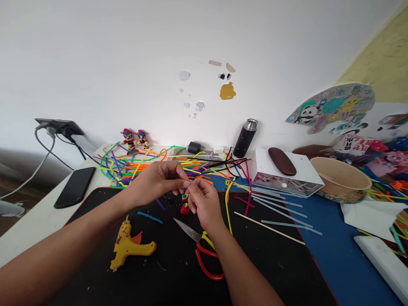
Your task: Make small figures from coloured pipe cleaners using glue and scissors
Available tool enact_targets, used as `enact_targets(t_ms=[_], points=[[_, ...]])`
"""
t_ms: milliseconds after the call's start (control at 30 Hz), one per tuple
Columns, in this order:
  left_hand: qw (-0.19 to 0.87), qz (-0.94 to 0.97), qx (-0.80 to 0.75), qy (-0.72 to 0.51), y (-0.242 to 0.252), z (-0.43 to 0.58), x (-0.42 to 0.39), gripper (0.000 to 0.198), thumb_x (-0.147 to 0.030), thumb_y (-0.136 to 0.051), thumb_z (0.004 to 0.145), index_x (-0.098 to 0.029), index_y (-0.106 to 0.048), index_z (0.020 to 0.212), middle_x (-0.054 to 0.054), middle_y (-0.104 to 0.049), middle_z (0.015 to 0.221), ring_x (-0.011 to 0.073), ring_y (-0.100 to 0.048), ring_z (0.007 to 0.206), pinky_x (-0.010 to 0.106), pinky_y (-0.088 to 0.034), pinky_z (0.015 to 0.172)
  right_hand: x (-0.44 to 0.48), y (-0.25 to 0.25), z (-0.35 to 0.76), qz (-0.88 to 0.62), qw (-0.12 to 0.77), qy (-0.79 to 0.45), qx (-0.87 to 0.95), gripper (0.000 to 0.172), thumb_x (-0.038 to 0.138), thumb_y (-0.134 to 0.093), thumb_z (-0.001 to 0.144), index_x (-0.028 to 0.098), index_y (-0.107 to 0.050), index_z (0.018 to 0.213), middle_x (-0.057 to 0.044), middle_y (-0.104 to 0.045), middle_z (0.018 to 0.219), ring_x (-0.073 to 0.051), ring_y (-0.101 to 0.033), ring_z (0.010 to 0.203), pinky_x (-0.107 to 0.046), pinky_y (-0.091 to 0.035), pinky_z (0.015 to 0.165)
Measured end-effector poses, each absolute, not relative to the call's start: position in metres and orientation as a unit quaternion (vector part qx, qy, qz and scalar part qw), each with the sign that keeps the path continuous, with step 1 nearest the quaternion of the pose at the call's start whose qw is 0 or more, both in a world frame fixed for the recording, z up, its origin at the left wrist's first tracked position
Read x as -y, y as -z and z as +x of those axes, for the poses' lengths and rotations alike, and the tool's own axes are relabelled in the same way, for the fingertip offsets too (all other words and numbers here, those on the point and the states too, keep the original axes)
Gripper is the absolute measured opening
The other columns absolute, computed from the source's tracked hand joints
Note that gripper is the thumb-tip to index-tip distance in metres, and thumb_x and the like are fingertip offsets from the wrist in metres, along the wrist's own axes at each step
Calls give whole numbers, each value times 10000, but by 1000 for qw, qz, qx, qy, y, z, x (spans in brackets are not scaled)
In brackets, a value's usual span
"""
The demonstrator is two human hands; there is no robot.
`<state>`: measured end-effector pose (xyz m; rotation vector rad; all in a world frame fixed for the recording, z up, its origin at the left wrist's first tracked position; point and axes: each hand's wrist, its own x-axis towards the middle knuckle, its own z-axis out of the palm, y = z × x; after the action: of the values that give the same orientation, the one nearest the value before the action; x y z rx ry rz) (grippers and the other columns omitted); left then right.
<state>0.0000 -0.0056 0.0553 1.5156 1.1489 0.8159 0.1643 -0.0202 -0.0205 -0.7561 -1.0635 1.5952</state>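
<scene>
Both hands meet over the black mat [274,259]. My left hand [159,180] is closed in a pinch at the top of a small red, yellow and blue pipe-cleaner figure [184,203]. My right hand [204,202] is closed around the figure from the right, its fingers touching those of the left. A yellow glue gun [129,245] lies on the mat below my left forearm. Red-handled scissors [200,246] lie partly under my right wrist. A short blue pipe-cleaner piece [149,217] lies loose between the glue gun and the hands.
A heap of coloured pipe cleaners [153,163] fills the back of the desk, with two small finished figures [135,139] behind. Black phone [75,187] at left, black flask [245,138], white box [287,174] with a brown case, bowl [339,180], clear glue sticks [280,208] and a thin wooden stick [269,228] at right.
</scene>
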Motion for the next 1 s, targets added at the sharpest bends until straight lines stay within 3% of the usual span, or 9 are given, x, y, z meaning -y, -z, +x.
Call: enact_targets(t_ms=[300, 467, 567, 667, 767, 867, 1000], points=[[471, 708, -480, -214, -35, 0, 2, 241, -429, -650, 911, -207, -680, 822, 12, -698, 734, 181, -640, 651, 272, -513, 613, 18, 24, 161, -299, 537, -686, 390, 553, 675, -765, 825, 223, -498, 654, 128, -315, 458, -51, -307, 339, -204, -221, 366], [300, 784, -510, -188, -18, 17, -47, 401, -493, -538, 980, -197, -689, 754, 34, -665, 697, 204, -609, 679, 284, -432, 617, 25, 16, 162, -295, 524, -681, 418, 576, 717, -711, 851, 228, -493, 637, 120, -315, 428, -61, -302, 336, -217, -222, 371], [221, 848, -458, -150, -11, 44, -82, 264, -319, -548, 977, -213, -782, 1038, 68, -788, 999, 236, -686, 889, 307, -471, 780, 30, 12, 161, -285, 493, -687, 451, 573, 733, -689, 859, 225, -526, 649, 115, -343, 421, -65, -325, 337, -221, -231, 385], [121, 901, -409, -83, -2, 74, -111, 318, -205, -495, 980, -201, -784, 1112, 105, -789, 1124, 256, -682, 1011, 334, -475, 868, 31, 12, 160, -285, 489, -688, 453, 556, 728, -686, 865, 223, -554, 672, 110, -374, 428, -69, -337, 350, -227, -244, 398], [96, 915, -389, -44, 13, 98, -135, 281, -138, -546, 915, -188, -796, 1032, 119, -782, 1070, 259, -666, 1016, 341, -468, 903, 28, 14, 160, -281, 497, -693, 440, 541, 718, -690, 870, 224, -560, 691, 106, -394, 438, -75, -347, 360, -231, -247, 402], [80, 925, -370, 7, 31, 113, -151, 175, -135, -634, 830, -175, -788, 902, 124, -764, 980, 263, -665, 931, 337, -477, 841, 27, 16, 161, -273, 506, -692, 437, 517, 691, -685, 894, 224, -571, 705, 99, -411, 448, -81, -349, 372, -236, -242, 407], [61, 936, -346, 35, 49, 122, -158, 177, -160, -596, 872, -145, -773, 867, 165, -740, 975, 287, -668, 933, 359, -480, 827, 30, 14, 162, -272, 502, -688, 447, 466, 628, -677, 932, 223, -597, 715, 88, -421, 470, -92, -355, 417, -238, -269, 438]])
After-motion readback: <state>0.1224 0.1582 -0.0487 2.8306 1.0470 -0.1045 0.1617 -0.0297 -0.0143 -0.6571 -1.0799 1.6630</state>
